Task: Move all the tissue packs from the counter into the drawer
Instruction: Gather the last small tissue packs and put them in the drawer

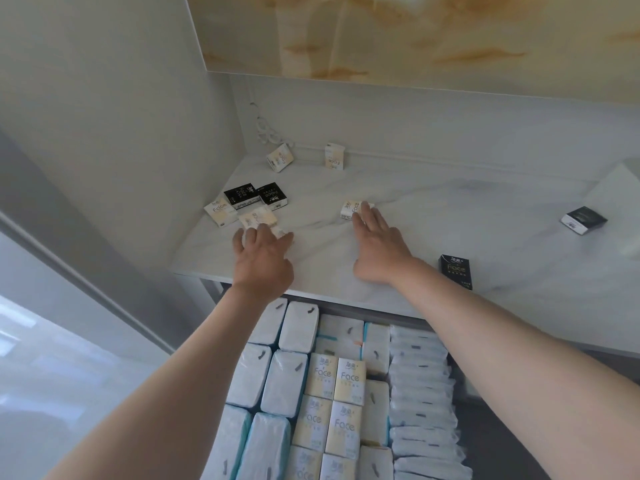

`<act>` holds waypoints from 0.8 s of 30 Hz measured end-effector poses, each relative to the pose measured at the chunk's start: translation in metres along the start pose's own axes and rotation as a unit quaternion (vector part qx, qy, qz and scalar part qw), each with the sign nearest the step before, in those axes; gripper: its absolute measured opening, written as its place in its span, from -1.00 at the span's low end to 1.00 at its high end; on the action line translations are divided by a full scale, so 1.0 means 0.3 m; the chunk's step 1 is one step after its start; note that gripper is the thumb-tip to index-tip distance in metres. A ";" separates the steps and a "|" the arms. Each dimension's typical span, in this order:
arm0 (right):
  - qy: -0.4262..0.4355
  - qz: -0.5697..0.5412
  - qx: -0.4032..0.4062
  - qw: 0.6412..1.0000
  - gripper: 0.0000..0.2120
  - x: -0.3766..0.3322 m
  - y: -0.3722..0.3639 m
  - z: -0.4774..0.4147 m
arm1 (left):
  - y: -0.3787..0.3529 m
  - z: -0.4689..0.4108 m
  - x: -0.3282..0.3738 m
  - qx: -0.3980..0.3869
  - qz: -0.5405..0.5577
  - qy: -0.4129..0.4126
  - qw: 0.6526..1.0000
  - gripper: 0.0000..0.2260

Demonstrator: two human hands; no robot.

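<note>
Near the counter's point(450, 216) left edge, a cream tissue pack point(281, 232) is grasped by the left hand point(263, 259). A second pack point(353, 208) is touched by the flat, released right hand point(379, 249).

"Face" is printed large on four cream packs point(349, 375) in the drawer point(485, 452), each under a small logo too fine to read. The same word shows on the upright black pack point(455, 271) near the counter's point(450, 209) front edge and on the left cream pack point(217, 211) by its left edge. Smaller print is illegible.
</note>
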State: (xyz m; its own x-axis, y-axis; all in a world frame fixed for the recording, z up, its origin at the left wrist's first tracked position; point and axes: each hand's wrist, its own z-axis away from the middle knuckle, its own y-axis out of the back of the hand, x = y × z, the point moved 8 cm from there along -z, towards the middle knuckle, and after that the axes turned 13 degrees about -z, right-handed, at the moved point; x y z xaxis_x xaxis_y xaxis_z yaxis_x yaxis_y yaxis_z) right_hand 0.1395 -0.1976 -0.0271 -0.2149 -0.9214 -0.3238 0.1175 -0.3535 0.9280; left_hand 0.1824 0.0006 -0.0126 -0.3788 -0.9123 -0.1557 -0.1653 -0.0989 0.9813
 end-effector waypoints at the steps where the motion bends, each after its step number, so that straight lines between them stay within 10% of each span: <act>1: -0.002 0.003 -0.008 1.000 -0.12 0.007 -0.004 -0.014 | 0.006 -0.005 0.023 0.001 0.015 -0.016 1.000 -0.52; 6: 0.025 0.043 0.044 0.998 -0.16 0.020 0.023 -0.030 | 0.010 -0.004 0.076 -0.007 0.183 -0.043 0.982 -0.78; 24: 0.125 -0.079 0.013 0.989 -0.55 -0.051 -0.029 0.225 | 0.037 0.159 0.149 -0.038 0.207 -0.119 0.970 -0.43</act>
State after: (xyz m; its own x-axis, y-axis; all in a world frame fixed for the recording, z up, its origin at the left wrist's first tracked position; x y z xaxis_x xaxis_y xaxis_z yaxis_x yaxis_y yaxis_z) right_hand 0.0764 -0.1695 -0.0179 0.0176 -0.8675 -0.4971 0.0750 -0.4947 0.8659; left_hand 0.1203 -0.0223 -0.0141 -0.5989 -0.7640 0.2400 0.1101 0.2183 0.9697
